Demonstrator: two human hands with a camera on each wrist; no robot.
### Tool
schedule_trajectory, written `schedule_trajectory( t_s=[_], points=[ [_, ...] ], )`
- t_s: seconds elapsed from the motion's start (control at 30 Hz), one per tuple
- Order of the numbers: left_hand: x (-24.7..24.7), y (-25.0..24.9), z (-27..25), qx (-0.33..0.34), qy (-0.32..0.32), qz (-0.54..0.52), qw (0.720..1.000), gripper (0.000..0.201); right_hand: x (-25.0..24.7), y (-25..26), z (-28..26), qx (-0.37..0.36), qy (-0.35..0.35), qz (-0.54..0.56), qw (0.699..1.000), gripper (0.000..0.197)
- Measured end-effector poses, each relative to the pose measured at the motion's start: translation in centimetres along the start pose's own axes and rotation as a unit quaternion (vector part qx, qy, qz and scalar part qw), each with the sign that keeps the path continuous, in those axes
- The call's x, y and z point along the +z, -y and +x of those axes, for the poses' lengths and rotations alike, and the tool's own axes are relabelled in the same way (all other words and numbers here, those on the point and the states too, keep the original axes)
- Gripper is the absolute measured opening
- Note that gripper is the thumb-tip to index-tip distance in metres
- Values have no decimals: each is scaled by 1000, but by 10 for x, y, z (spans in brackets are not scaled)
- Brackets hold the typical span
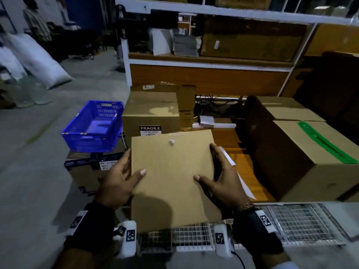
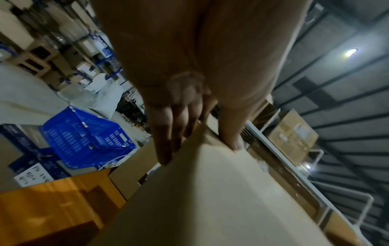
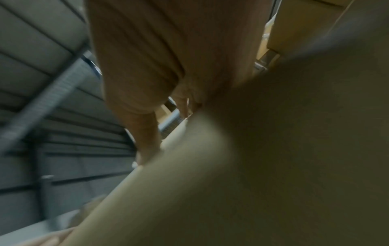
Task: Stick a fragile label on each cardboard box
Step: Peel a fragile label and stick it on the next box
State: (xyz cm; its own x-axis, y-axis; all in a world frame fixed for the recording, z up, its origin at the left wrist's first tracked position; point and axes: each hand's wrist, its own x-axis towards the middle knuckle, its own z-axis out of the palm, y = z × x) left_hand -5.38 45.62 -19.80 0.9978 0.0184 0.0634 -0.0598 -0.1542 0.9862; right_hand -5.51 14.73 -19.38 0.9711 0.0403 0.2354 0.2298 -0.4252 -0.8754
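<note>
Plain brown cardboard box (image 1: 172, 179) held between both hands above the white wire-mesh cart (image 1: 303, 218). Left hand (image 1: 118, 183) clasps its left side, thumb on top; right hand (image 1: 221, 181) clasps the right side likewise. Behind it stands a brown carton bearing a black-and-white FRAGILE label (image 1: 150, 130), beside a blue plastic crate (image 1: 93, 127).

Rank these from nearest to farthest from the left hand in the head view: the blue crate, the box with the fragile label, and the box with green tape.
From the left hand:
1. Blue crate, just ahead, to the left.
2. Box with the fragile label, ahead, behind the held box; nearly as close as the crate.
3. Box with green tape, far over on the right.
</note>
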Motion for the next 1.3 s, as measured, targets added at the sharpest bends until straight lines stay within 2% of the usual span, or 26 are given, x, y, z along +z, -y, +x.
schedule_trajectory(
  t_s=[0.17,0.23,0.33,0.4,0.47,0.57,0.63,0.7,0.77,0.87,0.93,1.03,1.13,1.23,1.3],
  points=[
    [-14,6,41,-13,106,-9,994,99,8,-5,32,64,-25,-112,991,93],
    [-18,7,50,-12,153,9,988,110,10,2,45,84,-46,-138,986,80],
    [-20,10,57,10,205,66,977,116,15,8,62,101,-67,-199,973,60],
    [-18,12,61,14,189,112,975,111,15,9,71,115,-33,-245,962,59],
    [-16,12,65,1,175,127,976,106,12,11,77,141,9,-240,960,66],
    [-11,11,70,-16,163,146,976,104,8,4,81,137,21,-234,962,70],
    [-8,10,74,-26,148,148,977,103,2,-5,81,135,-5,-182,974,63],
    [-5,9,75,-33,135,157,978,103,-7,-15,77,144,-52,-71,986,53],
    [0,5,76,-35,129,175,975,100,-23,-37,70,157,-110,2,981,47],
    [-1,3,75,-27,125,201,971,101,-52,-88,52,190,-158,-45,968,26],
    [-2,1,72,-24,126,202,971,102,-70,-127,36,230,-150,-123,954,15],
    [1,-8,64,-45,91,255,962,101,-81,-174,11,290,-118,-187,931,22],
    [5,-29,57,-46,36,334,941,93,-77,-208,1,314,-76,-188,927,27],
    [5,-58,49,2,4,301,954,77,-66,-231,9,293,-44,-256,920,48],
    [15,-78,42,55,-14,274,960,71,-58,-243,18,276,10,-326,904,65]
  ],
)
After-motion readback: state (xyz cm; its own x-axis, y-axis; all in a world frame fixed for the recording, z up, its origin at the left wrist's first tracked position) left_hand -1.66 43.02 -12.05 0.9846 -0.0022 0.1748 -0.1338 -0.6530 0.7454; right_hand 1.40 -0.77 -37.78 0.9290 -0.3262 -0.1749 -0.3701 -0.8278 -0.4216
